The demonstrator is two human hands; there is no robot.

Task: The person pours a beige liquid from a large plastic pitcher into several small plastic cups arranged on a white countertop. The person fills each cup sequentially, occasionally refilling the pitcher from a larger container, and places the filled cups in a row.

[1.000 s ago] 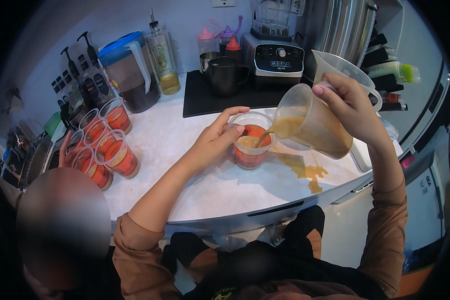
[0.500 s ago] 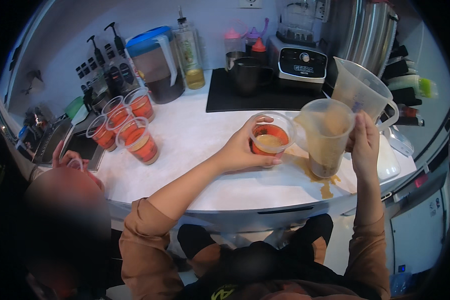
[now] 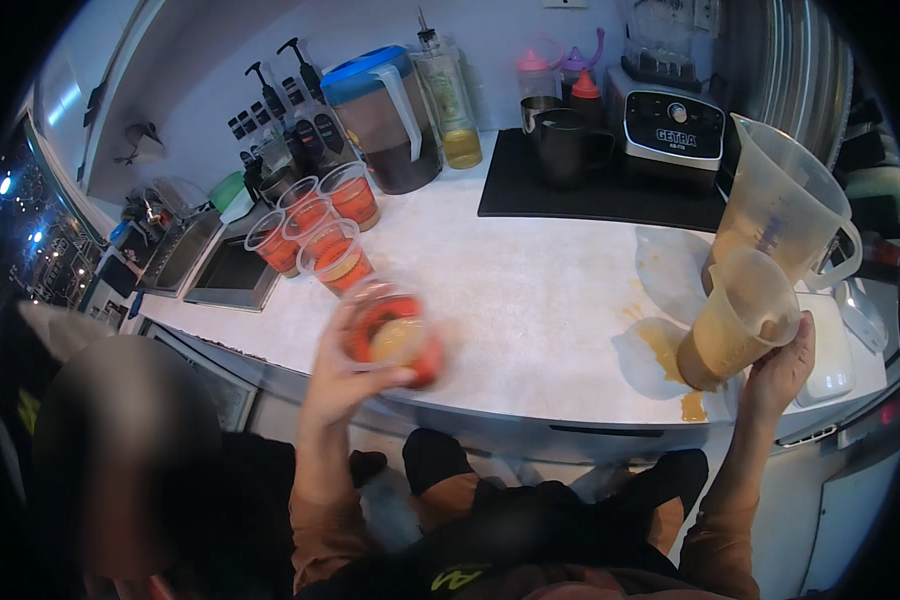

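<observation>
My left hand (image 3: 328,385) is wrapped round a clear plastic cup (image 3: 385,335) with a red printed band and pale brown liquid in it. Motion blurs this cup, which is held over the counter's front edge at left. In my right hand (image 3: 785,365) is a small translucent measuring jug (image 3: 725,335) with tan liquid, tilted a little; whether its base touches the counter cannot be told. Behind it stands a larger translucent measuring jug (image 3: 790,205). Several similar red-printed cups (image 3: 336,262) stand grouped beyond my left hand. A brown spill (image 3: 662,345) lies beside the small jug.
A blue-lidded pitcher (image 3: 395,135), an oil bottle (image 3: 455,110) and pump bottles (image 3: 315,125) line the back. A black mat (image 3: 600,195) bears a dark mug (image 3: 565,150) and a blender (image 3: 670,125). Another person (image 3: 135,430) is close at my left.
My left hand has carried the cup leftward, away from the small measuring jug and towards the grouped cups. The jug in my right hand has tipped away from its earlier pose. The view has shifted left.
</observation>
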